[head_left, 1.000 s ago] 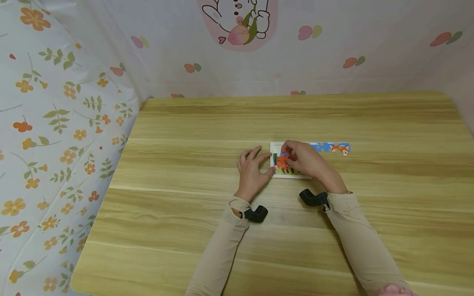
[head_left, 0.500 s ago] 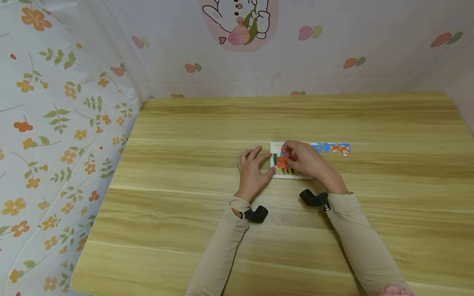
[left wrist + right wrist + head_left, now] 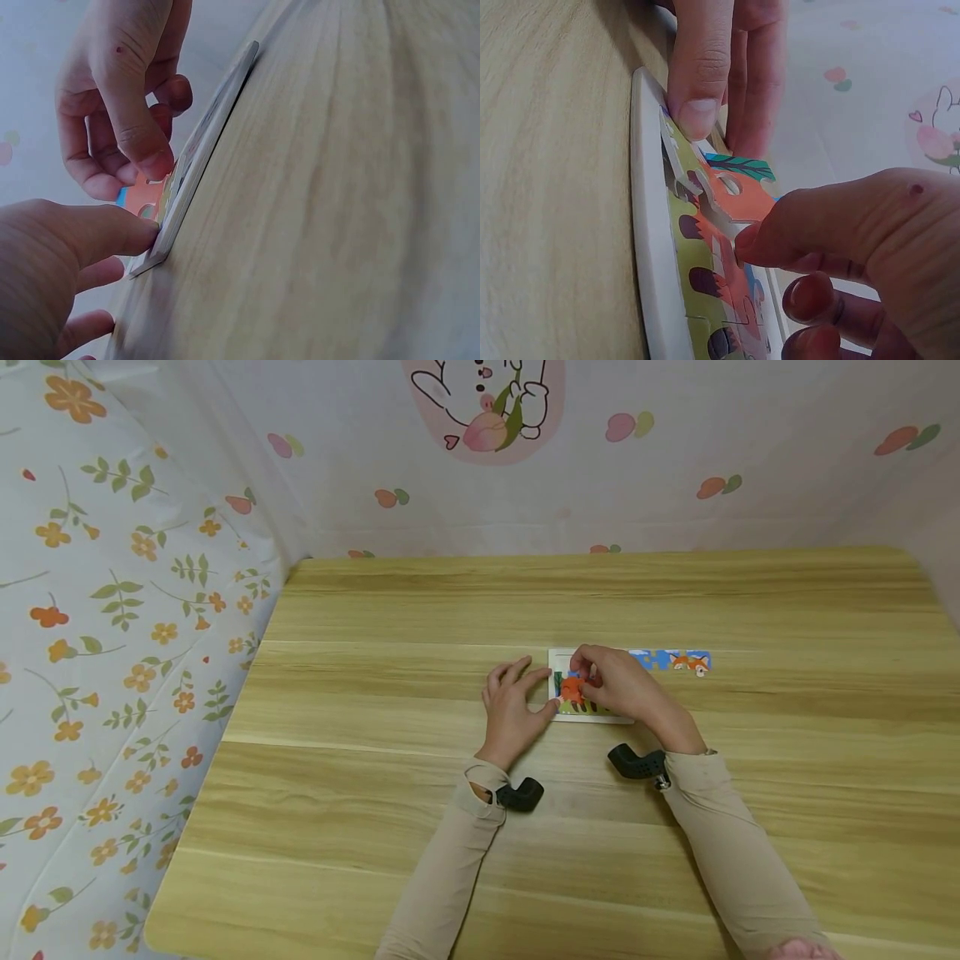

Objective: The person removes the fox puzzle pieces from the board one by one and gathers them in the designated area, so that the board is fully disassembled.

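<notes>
A small jigsaw tray with a pale rim lies on the table, partly filled with pieces of an orange animal on green ground. My left hand is at its left end, fingers spread; its thumb presses on the tray's corner area. My right hand reaches over the tray, thumb and index pinching the edge of an orange puzzle piece with a green leaf part. In the right wrist view this piece stands tilted, its edge raised above the pieces beside it. The right hand hides much of the tray in the head view.
Several loose blue and fox-face puzzle pieces lie in a row right of the tray. The wooden table extends around it. A white patterned cloth hangs behind, and a floral cloth hangs at the left.
</notes>
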`<state>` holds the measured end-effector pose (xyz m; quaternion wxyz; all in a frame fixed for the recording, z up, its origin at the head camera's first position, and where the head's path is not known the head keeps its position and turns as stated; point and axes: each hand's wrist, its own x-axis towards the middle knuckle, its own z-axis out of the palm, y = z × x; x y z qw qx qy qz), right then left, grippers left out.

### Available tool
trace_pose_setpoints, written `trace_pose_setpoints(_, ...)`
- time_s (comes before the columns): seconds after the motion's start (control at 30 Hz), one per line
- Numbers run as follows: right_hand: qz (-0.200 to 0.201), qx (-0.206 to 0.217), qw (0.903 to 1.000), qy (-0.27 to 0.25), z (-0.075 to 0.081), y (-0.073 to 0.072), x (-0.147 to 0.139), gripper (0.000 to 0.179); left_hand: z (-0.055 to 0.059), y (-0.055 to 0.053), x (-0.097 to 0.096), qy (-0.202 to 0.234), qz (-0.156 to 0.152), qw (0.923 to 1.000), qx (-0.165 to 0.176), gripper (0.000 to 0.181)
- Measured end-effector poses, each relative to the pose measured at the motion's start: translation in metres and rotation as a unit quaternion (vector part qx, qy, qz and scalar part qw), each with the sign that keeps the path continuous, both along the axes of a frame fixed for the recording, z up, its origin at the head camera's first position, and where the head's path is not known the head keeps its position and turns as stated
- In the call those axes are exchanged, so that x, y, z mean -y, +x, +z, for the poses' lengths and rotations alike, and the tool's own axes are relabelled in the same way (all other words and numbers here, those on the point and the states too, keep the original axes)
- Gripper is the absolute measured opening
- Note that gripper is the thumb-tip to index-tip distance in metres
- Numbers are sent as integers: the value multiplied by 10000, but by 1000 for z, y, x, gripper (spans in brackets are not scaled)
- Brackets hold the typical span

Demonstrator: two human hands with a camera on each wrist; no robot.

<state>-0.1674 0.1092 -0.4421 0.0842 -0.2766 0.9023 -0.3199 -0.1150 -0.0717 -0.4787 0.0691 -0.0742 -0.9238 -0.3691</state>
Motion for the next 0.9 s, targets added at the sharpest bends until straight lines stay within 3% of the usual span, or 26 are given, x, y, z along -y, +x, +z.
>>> trace_pose_setpoints(0.53, 71, -127, 9997, -192, 0, 1, -4, 19, 3, -1, -4, -78, -55, 9998, 157, 40)
trace_pose_setpoints(0.9, -246, -18, 9996, -147, 6, 0, -13, 22, 2, 0, -2, -58, 3, 9999, 108, 36)
